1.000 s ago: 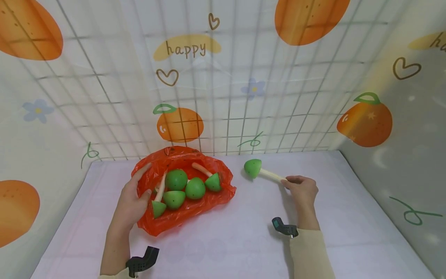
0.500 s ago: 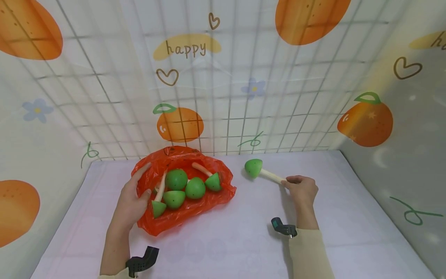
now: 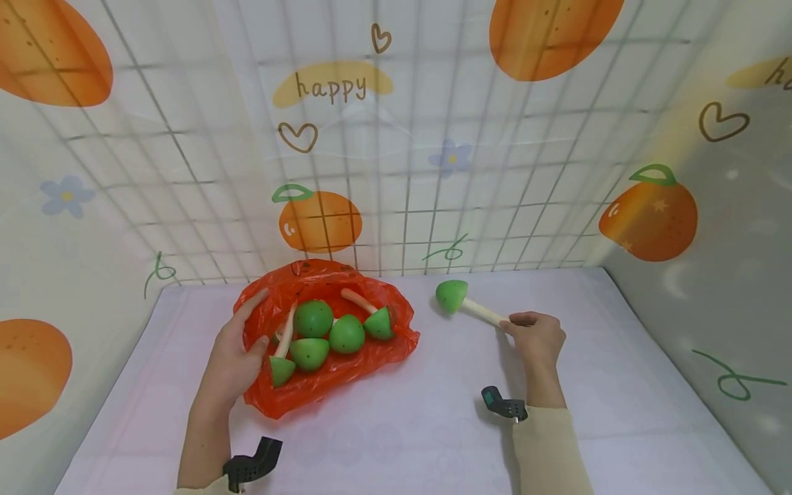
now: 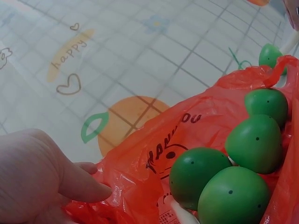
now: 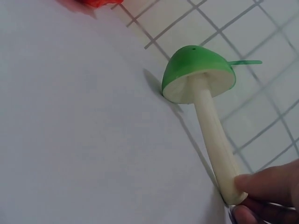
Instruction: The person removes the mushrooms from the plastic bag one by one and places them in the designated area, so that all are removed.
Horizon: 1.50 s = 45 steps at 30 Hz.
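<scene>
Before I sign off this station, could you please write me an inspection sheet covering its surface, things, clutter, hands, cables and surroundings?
Surface: white tabletop, with faint creases.
Job's things: red plastic bag, mouth open, five green mushroom caps visible inside; one green-capped mushroom outside, to the bag's right.
Clutter: nothing seen.
Left hand: touches the bag's left side.
Right hand: pinches the outside mushroom's stem end.
Wrist gear: black device on the left wrist, another on the right.
Cables: nothing seen.
Surroundings: pale backdrop printed with oranges, hearts and "happy".
</scene>
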### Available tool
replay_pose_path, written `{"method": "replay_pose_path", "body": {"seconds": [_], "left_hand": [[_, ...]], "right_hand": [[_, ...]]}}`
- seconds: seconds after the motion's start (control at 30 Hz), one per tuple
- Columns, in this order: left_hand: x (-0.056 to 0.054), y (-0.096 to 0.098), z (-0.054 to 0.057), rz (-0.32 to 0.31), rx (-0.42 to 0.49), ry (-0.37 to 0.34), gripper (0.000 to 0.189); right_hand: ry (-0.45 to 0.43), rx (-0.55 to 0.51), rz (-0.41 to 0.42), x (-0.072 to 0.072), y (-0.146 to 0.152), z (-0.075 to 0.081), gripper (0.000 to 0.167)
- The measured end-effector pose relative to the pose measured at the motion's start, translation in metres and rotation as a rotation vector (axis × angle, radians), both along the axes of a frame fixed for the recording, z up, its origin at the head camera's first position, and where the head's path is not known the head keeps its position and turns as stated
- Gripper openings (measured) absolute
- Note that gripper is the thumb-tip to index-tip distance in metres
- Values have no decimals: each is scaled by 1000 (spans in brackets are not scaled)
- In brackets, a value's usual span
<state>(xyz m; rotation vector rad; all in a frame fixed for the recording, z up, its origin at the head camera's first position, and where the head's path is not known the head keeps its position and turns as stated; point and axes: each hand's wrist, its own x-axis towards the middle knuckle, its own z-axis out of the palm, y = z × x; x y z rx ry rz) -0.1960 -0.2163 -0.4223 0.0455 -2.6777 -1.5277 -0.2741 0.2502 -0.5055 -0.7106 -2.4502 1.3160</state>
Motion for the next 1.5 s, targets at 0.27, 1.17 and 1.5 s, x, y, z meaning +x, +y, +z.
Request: {"method": "replay_pose_path", "body": {"seconds": [0.27, 1.17, 1.5], "left_hand": [[0, 0, 0, -8, 3, 20, 79], [0, 0, -1, -15, -1, 20, 80], [0, 1, -1, -20, 0, 28, 79]], "right_hand": [[-10, 5, -12, -3, 0, -3, 29], [71, 29, 4, 1, -18, 29, 33], [196, 14, 172, 10, -58, 57, 31]]}}
